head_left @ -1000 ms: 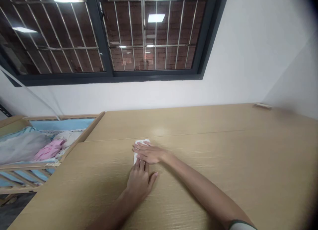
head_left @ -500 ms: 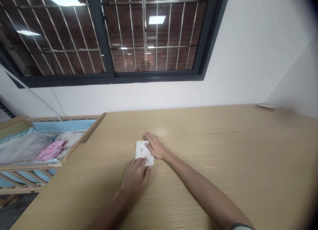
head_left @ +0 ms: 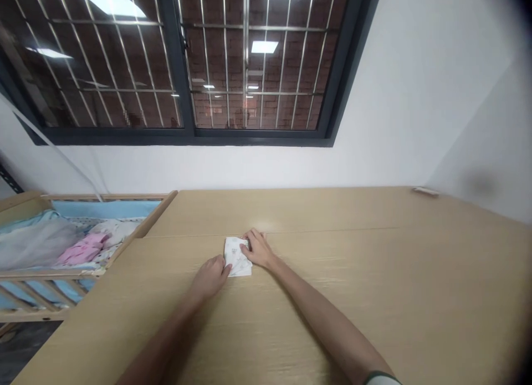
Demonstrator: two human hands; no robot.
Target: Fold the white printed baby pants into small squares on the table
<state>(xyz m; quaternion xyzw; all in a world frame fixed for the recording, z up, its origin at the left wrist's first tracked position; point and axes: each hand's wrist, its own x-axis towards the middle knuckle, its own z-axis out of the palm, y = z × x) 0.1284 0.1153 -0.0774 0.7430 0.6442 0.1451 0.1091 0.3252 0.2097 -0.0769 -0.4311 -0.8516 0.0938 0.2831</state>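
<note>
A small folded white cloth with a faint grey print lies flat on the pale wooden tabletop. At its lower left edge is my left hand, fingers curled and thumb resting on the cloth, pinching that side. My right hand grips the upper right edge, its thumb over the top and its fingers bent at the far side. Some fingertips of both hands are hidden behind the cloth or the knuckles.
On the left a wooden crib with blue lining adjoins the tabletop. Inside lie pink cloth and pale bedding. A small flat object lies at the far right corner. Behind is a white wall with a barred window.
My left hand has moved from the cloth's bottom edge to its left side and curled. The right fingers have bent from lying flat to gripping. The camera has tilted up slightly.
</note>
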